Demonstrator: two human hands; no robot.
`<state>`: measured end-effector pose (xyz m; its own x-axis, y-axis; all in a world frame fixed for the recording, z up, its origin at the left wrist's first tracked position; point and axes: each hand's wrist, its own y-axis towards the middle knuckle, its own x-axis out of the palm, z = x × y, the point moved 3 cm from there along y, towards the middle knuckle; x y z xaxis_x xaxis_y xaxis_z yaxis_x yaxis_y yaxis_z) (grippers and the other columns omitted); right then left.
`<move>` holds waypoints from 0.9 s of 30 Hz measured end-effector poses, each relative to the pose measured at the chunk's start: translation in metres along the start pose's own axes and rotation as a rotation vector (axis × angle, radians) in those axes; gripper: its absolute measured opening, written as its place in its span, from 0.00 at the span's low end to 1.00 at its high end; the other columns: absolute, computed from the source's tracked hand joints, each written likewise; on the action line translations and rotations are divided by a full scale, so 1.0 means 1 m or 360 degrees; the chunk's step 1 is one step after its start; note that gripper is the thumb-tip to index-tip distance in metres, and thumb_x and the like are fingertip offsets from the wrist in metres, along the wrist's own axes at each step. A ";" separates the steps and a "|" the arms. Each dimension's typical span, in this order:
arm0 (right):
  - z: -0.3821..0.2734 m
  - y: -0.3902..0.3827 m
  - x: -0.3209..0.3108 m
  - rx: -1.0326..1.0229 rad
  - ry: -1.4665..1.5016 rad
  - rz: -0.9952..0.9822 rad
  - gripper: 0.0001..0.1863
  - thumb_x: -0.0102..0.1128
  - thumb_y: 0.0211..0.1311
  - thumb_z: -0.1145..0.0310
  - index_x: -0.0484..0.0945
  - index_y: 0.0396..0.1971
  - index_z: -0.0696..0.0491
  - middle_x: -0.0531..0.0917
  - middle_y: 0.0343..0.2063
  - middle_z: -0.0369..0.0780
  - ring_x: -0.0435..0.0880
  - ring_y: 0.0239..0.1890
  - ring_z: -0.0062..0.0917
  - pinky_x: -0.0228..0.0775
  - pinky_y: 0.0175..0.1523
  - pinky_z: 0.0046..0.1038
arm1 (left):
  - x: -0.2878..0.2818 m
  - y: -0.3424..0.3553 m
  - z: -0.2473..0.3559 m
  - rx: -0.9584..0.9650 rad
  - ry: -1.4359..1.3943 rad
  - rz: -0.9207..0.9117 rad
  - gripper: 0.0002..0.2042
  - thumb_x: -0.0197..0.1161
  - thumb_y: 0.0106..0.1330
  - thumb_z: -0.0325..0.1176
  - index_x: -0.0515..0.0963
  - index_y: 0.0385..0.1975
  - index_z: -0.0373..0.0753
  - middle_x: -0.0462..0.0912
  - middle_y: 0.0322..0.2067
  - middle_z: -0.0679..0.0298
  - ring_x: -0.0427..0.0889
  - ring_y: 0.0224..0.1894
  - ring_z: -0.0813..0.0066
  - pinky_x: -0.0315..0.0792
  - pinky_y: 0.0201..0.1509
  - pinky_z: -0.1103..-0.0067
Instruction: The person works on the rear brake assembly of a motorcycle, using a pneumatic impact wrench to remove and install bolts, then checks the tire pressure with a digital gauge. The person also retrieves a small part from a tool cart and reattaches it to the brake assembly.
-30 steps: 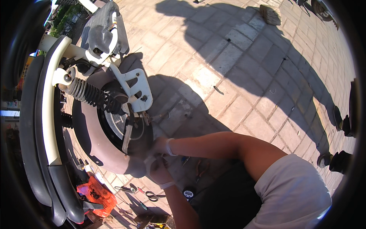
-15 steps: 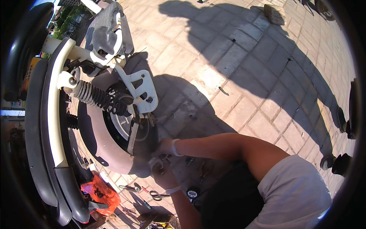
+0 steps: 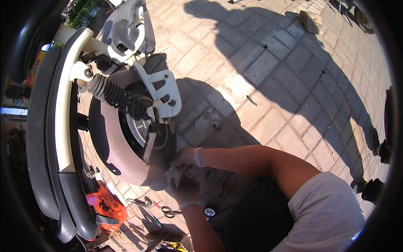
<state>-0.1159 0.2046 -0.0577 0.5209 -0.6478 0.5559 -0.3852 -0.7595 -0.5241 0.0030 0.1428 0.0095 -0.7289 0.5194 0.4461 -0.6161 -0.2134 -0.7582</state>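
Note:
My right hand (image 3: 184,158), with a pale band at the wrist, is closed at the lower edge of a scooter's wheel (image 3: 140,130). Just below it my left hand (image 3: 186,191) also has its fingers curled in. The hands nearly meet over a small pale patch, in deep shadow; what they grip cannot be made out. A smooth grey-brown mudguard (image 3: 112,140) curves around the wheel. Above it are a black coil-spring shock absorber (image 3: 117,97) and a white metal bracket (image 3: 168,95). A flat metal strip (image 3: 150,145) runs down across the wheel's side.
On the paving lie scissors (image 3: 168,212), orange-handled pliers (image 3: 226,185) and a round gauge (image 3: 209,212). An orange-red plastic bag (image 3: 112,209) and a box of tools (image 3: 178,242) are at lower left. A stone block (image 3: 310,22) sits far off. A person's shoes (image 3: 371,191) stand at right.
The view has shifted slightly, so the scooter sits a little higher and further right. My left hand has turned a little; both hands stay by the wheel's lower edge.

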 end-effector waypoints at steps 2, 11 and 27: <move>0.001 0.003 0.001 -0.0041 -0.0188 0.0026 0.18 0.69 0.53 0.54 0.84 0.36 0.53 0.84 0.32 0.36 0.81 0.34 0.24 0.73 0.36 0.33 | -0.009 -0.005 0.002 -0.0004 0.0115 0.0069 0.12 0.55 0.67 0.45 0.78 0.38 0.44 0.79 0.34 0.70 0.75 0.37 0.78 0.67 0.37 0.80; -0.011 0.007 -0.001 -0.0188 -0.0292 0.0142 0.24 0.75 0.43 0.49 0.83 0.28 0.56 0.84 0.27 0.40 0.81 0.30 0.27 0.73 0.32 0.32 | 0.001 0.023 0.027 0.0316 0.1085 0.0253 0.11 0.63 0.63 0.44 0.80 0.40 0.47 0.75 0.26 0.76 0.72 0.28 0.81 0.64 0.35 0.80; -0.009 -0.009 -0.008 0.0021 0.0121 0.0060 0.11 0.69 0.52 0.59 0.83 0.30 0.50 0.80 0.27 0.32 0.77 0.31 0.21 0.65 0.35 0.32 | -0.018 0.050 0.028 -0.0448 0.0335 -0.0409 0.09 0.65 0.59 0.39 0.80 0.38 0.47 0.77 0.25 0.75 0.71 0.33 0.74 0.66 0.43 0.68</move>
<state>-0.1239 0.2161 -0.0518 0.4470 -0.6787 0.5827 -0.3932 -0.7342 -0.5535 -0.0229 0.0994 -0.0227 -0.4677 0.6897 0.5528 -0.6430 0.1636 -0.7482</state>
